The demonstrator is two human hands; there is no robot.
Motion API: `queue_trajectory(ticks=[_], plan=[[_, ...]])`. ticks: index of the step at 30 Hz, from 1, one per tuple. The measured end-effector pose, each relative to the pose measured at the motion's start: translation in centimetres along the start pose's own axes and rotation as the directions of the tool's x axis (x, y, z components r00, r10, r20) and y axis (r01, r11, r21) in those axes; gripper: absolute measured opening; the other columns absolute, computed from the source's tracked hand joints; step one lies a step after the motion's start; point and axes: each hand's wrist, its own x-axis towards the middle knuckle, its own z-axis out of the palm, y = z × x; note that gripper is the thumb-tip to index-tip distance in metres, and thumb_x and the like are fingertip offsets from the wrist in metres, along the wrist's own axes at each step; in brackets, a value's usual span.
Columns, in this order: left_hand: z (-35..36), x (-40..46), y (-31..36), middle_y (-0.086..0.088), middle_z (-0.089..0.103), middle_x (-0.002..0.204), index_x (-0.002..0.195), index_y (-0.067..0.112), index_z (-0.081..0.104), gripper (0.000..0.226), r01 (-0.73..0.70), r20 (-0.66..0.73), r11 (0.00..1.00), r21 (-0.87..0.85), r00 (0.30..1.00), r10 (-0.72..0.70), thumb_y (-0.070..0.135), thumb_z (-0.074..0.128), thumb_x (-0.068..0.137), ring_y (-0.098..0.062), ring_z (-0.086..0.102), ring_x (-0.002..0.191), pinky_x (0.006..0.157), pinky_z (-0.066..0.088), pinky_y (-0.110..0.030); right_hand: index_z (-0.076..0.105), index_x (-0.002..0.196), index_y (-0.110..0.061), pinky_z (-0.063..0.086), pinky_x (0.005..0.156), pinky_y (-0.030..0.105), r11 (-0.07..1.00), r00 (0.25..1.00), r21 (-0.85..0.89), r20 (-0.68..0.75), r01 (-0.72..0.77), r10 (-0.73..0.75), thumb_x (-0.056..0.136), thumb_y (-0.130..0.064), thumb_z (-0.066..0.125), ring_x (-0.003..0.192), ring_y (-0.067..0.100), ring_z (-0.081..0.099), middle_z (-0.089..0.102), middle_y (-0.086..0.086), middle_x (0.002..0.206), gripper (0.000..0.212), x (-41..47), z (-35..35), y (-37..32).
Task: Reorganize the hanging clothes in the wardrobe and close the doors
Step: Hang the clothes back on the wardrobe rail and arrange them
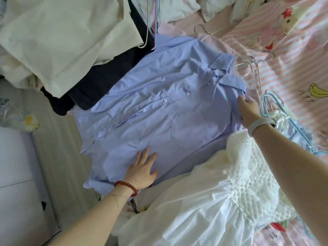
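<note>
Blue shirt (159, 103) flat under left hand (142, 171) fingers; right hand (248, 110) pinches shoulder.

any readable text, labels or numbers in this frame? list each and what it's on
Black handwritten-style marks beside the yellow banana print on the pink striped bedsheet: too distorted to read.
Black marks by the red print at the sheet's lower edge: cut off, unreadable.
Light blue button-up shirt: no text visible.

Home bedroom: cartoon-print bedsheet (292, 55) strewn with clothes and hangers (273, 105).
</note>
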Motion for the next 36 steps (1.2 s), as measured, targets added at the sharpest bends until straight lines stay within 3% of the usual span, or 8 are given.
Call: queue_trajectory(ticks=[2, 4, 7, 11, 16, 22, 27, 36], plan=[[-0.2, 0.1, 0.2, 0.003, -0.021, 0.154, 0.147, 0.031, 0.001, 0.062, 0.015, 0.011, 0.999, -0.051, 1.000, -0.014, 0.040, 0.035, 0.096, -0.021, -0.019, 0.141, 0.115, 0.013, -0.045, 0.059, 0.097, 0.007, 0.036, 0.059, 0.031, 0.995, 0.997, -0.091, -0.065, 0.036, -0.042, 0.094, -0.025, 0.036, 0.083, 0.030, 0.051, 0.053, 0.018, 0.081, 0.039, -0.9, 0.5, -1.7], [-0.5, -0.1, 0.4, 0.001, -0.013, 0.156, 0.147, 0.027, 0.009, 0.058, 0.028, -0.012, 0.990, -0.142, 0.999, -0.030, 0.038, 0.036, 0.097, -0.020, -0.013, 0.142, 0.116, 0.011, -0.042, 0.056, 0.108, 0.011, 0.036, 0.072, 0.034, 0.983, 0.981, -0.157, -0.155, 0.091, -0.116, 0.096, -0.022, 0.033, 0.097, 0.036, 0.055, 0.059, 0.028, 0.102, 0.042, -3.2, 1.2, -3.3], [-1.4, -1.1, 0.7, -0.005, 0.013, 0.155, 0.145, 0.015, 0.023, 0.051, -0.020, -0.185, 0.940, -0.339, 0.982, -0.046, 0.028, 0.039, 0.098, -0.017, 0.009, 0.143, 0.113, 0.012, -0.028, 0.053, 0.102, 0.017, 0.030, 0.075, 0.034, 0.963, 0.948, -0.046, -0.173, 0.265, -0.269, 0.098, -0.014, 0.035, 0.099, 0.041, 0.055, 0.057, 0.036, 0.105, 0.036, -8.9, 3.6, -3.6], [-4.1, -4.0, 0.0, -0.004, 0.029, 0.148, 0.142, 0.014, 0.030, 0.048, -0.132, -0.488, 0.871, -0.474, 0.862, -0.135, 0.018, 0.044, 0.096, -0.014, 0.028, 0.136, 0.100, 0.020, -0.014, 0.052, 0.099, 0.008, 0.029, 0.070, 0.038, 0.933, 0.932, -0.027, -0.023, 0.360, -0.361, 0.097, -0.016, 0.039, 0.089, 0.045, 0.056, 0.060, 0.033, 0.097, 0.028, -18.3, 7.2, 0.7], [-8.3, -8.2, -2.5, -0.003, 0.009, 0.156, 0.147, 0.019, 0.015, 0.059, -0.195, -0.676, 0.912, -0.360, 0.729, -0.111, 0.018, 0.045, 0.095, -0.018, 0.011, 0.142, 0.109, 0.017, -0.027, 0.050, 0.105, -0.007, 0.032, 0.059, 0.039, 0.894, 0.894, -0.168, 0.253, 0.416, -0.369, 0.097, -0.020, 0.037, 0.080, 0.049, 0.056, 0.063, 0.028, 0.085, 0.021, -26.1, 8.0, 6.6], [-9.6, -12.1, -5.1, 0.000, -0.010, 0.156, 0.147, 0.023, 0.003, 0.063, -0.128, -0.664, 0.980, -0.150, 0.748, -0.004, 0.022, 0.041, 0.097, -0.025, -0.004, 0.143, 0.114, 0.010, -0.042, 0.057, 0.110, -0.001, 0.038, 0.060, 0.045, 0.685, 0.722, -0.240, 0.321, 0.688, -0.613, 0.095, -0.015, 0.042, 0.075, 0.052, 0.056, 0.064, 0.032, 0.082, 0.025, -26.7, 5.8, 3.4], [-9.2, -13.8, -5.9, 0.001, -0.014, 0.155, 0.147, 0.024, -0.003, 0.064, -0.105, -0.647, 0.972, -0.210, 0.761, -0.057, 0.022, 0.038, 0.098, -0.026, -0.008, 0.143, 0.115, 0.007, -0.044, 0.063, 0.095, 0.004, 0.041, 0.051, 0.042, 0.482, 0.556, -0.280, 0.344, 0.830, -0.757, 0.085, -0.024, 0.035, 0.054, 0.050, 0.053, 0.059, 0.033, 0.062, 0.041, -27.5, 2.9, 0.8], [-6.9, -17.1, -4.4, 0.001, -0.012, 0.155, 0.147, 0.025, 0.004, 0.061, -0.235, -0.683, 0.943, -0.237, 0.730, 0.010, 0.021, 0.040, 0.098, -0.025, -0.008, 0.143, 0.116, 0.007, -0.043, 0.063, 0.077, 0.003, 0.037, 0.040, 0.031, 0.369, 0.443, -0.261, 0.352, 0.892, -0.824, 0.082, -0.012, 0.047, 0.038, 0.042, 0.047, 0.054, 0.021, 0.045, 0.022, -33.4, -0.8, 1.3]])
